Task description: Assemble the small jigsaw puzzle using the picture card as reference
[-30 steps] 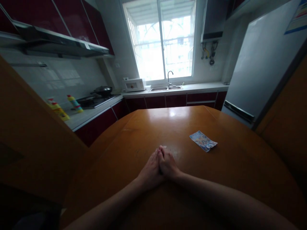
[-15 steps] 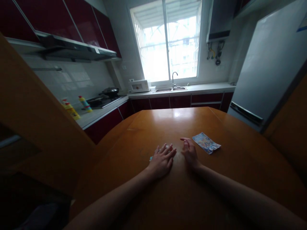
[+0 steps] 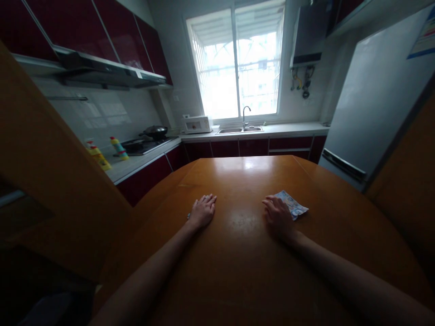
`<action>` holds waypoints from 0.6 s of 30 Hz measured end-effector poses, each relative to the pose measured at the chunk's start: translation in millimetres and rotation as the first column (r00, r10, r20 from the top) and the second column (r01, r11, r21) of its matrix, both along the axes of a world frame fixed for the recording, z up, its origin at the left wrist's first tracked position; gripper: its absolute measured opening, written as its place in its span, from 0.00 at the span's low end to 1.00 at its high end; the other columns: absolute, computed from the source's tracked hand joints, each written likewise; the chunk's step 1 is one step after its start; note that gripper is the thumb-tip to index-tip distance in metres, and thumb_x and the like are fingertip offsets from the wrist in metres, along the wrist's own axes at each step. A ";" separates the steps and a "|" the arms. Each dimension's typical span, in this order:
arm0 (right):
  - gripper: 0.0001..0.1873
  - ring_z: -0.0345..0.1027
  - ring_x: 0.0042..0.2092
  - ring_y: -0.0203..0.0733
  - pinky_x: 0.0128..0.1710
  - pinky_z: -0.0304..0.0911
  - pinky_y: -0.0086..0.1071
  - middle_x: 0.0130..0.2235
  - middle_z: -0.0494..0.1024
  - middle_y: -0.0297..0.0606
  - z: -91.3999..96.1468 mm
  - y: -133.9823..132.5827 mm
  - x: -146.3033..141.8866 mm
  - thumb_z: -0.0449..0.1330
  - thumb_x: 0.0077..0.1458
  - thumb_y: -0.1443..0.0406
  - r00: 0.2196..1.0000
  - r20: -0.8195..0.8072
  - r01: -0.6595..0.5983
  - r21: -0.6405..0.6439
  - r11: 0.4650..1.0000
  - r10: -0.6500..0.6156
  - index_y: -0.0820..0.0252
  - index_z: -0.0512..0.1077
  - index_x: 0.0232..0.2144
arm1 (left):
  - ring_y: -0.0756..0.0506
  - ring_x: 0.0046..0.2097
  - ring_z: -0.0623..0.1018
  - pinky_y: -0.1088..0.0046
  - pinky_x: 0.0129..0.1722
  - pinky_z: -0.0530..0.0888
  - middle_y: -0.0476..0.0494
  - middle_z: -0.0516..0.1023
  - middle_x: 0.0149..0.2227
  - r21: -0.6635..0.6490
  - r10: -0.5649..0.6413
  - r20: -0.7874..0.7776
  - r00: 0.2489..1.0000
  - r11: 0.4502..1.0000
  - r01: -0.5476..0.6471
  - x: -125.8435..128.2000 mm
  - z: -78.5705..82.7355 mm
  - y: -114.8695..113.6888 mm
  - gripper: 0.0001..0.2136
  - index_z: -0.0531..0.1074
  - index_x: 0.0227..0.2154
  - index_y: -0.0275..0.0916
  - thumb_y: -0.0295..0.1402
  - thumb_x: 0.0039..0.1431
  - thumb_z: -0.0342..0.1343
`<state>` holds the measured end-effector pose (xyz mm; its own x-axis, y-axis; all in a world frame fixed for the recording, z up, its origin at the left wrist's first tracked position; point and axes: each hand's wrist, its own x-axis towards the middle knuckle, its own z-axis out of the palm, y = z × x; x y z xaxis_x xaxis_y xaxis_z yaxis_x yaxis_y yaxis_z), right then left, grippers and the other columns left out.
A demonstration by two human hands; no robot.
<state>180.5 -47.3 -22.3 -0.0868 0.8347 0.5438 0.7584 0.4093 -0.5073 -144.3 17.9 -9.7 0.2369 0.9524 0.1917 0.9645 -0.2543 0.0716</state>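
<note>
My left hand (image 3: 203,211) lies palm down on the wooden table (image 3: 238,258), left of the middle, its fingers stretched out flat. A small pale-blue bit (image 3: 189,216) peeks out at its left edge. What it is, and how much more lies beneath the palm, I cannot make out. My right hand (image 3: 279,219) is at the right of the middle, fingers loosely bent and apart, with nothing seen in them. Just behind it lies a flat sheet of paper (image 3: 296,209) with a colourful printed picture, its left part covered by the hand.
Beyond the table runs a counter with a sink (image 3: 231,131), a tap (image 3: 244,116) and a white microwave (image 3: 197,124). At left are a stove with a lidded wok (image 3: 155,131) and yellow bottles (image 3: 99,158). A fridge (image 3: 370,99) stands at right.
My left hand has slid left across the table, the pale-blue bit moving along with it. My right hand has shifted right, over the edge of the printed sheet.
</note>
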 end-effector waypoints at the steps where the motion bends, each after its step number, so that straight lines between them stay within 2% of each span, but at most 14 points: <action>1: 0.19 0.57 0.61 0.55 0.62 0.50 0.48 0.58 0.70 0.49 -0.4 -2.7 11.2 0.52 0.58 0.67 0.990 0.139 0.029 0.012 0.999 -0.031 0.59 0.74 0.50 | 0.33 0.67 0.61 0.42 0.63 0.58 0.39 0.61 0.67 0.002 0.008 0.004 1.000 1.000 -0.008 -3.6 0.6 2.3 0.23 0.64 0.64 0.43 0.35 0.69 0.40; 3: 0.21 0.55 0.63 0.53 0.64 0.47 0.47 0.60 0.68 0.49 -3.0 -6.5 35.1 0.50 0.60 0.67 0.947 0.290 0.131 0.032 0.991 -0.134 0.60 0.72 0.53 | 0.32 0.67 0.61 0.40 0.63 0.58 0.38 0.62 0.67 0.011 0.020 0.012 1.000 1.000 -0.020 -7.7 2.6 3.9 0.23 0.65 0.63 0.42 0.35 0.69 0.40; 5: 0.21 0.53 0.64 0.54 0.64 0.46 0.47 0.62 0.66 0.49 -7.6 -6.9 58.4 0.47 0.63 0.64 0.900 0.353 0.264 0.029 0.964 -0.257 0.61 0.71 0.54 | 0.32 0.68 0.58 0.39 0.64 0.54 0.38 0.60 0.67 0.040 0.026 0.020 0.999 0.999 -0.027 -7.0 5.4 1.5 0.23 0.64 0.63 0.42 0.37 0.69 0.41; 7: 0.23 0.55 0.63 0.58 0.62 0.49 0.51 0.60 0.67 0.54 -13.3 -4.9 75.6 0.47 0.64 0.62 0.839 0.363 0.448 -0.039 0.893 -0.405 0.65 0.71 0.55 | 0.32 0.70 0.53 0.41 0.66 0.48 0.37 0.58 0.68 0.104 0.000 0.027 1.000 0.995 -0.003 0.4 7.7 -4.8 0.23 0.63 0.64 0.41 0.39 0.69 0.42; 9: 0.24 0.58 0.61 0.61 0.58 0.53 0.52 0.59 0.68 0.58 -18.8 -3.9 80.2 0.47 0.64 0.60 0.818 0.375 0.515 -0.136 0.847 -0.437 0.66 0.71 0.54 | 0.33 0.70 0.53 0.44 0.67 0.48 0.35 0.59 0.68 0.184 -0.082 0.031 0.996 0.980 0.075 15.7 7.0 -14.4 0.24 0.63 0.64 0.39 0.39 0.69 0.43; 11: 0.24 0.57 0.62 0.64 0.58 0.54 0.54 0.60 0.68 0.59 -22.8 -7.3 68.4 0.48 0.64 0.59 0.835 0.378 0.487 -0.169 0.857 -0.400 0.66 0.72 0.54 | 0.32 0.69 0.57 0.46 0.67 0.53 0.33 0.63 0.66 0.181 -0.159 0.054 0.986 0.972 0.147 38.3 1.9 -26.1 0.23 0.64 0.63 0.37 0.38 0.69 0.44; 14: 0.23 0.56 0.62 0.63 0.59 0.53 0.55 0.61 0.66 0.58 -24.7 -22.8 26.6 0.51 0.63 0.59 0.904 0.314 0.349 -0.154 0.925 -0.289 0.64 0.72 0.55 | 0.35 0.66 0.63 0.49 0.64 0.61 0.34 0.66 0.63 0.112 -0.282 0.162 0.946 0.958 0.266 76.6 -11.3 -44.6 0.23 0.63 0.63 0.40 0.38 0.69 0.45; 16: 0.23 0.57 0.62 0.63 0.59 0.54 0.55 0.61 0.68 0.57 -22.8 -38.1 -5.4 0.53 0.62 0.58 0.954 0.243 0.214 -0.134 0.967 -0.178 0.61 0.72 0.55 | 0.35 0.66 0.63 0.49 0.63 0.63 0.35 0.66 0.63 0.111 -0.300 0.276 0.913 0.954 0.280 96.5 -19.0 -54.6 0.25 0.59 0.65 0.42 0.40 0.68 0.47; 18: 0.22 0.59 0.61 0.63 0.58 0.54 0.57 0.60 0.69 0.54 -18.1 -54.0 -30.7 0.55 0.62 0.57 0.979 0.186 0.110 -0.133 0.985 -0.084 0.57 0.72 0.55 | 0.36 0.63 0.66 0.51 0.63 0.65 0.36 0.67 0.61 0.109 -0.294 0.370 0.882 0.956 0.273 107.2 -23.0 -60.2 0.26 0.61 0.64 0.44 0.39 0.64 0.53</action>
<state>149.8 -101.3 -40.4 -0.0869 0.9115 0.4020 0.8747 0.2630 -0.4072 -37.2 -42.3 -32.7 0.3948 0.8419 0.3679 0.7533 -0.5259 0.3950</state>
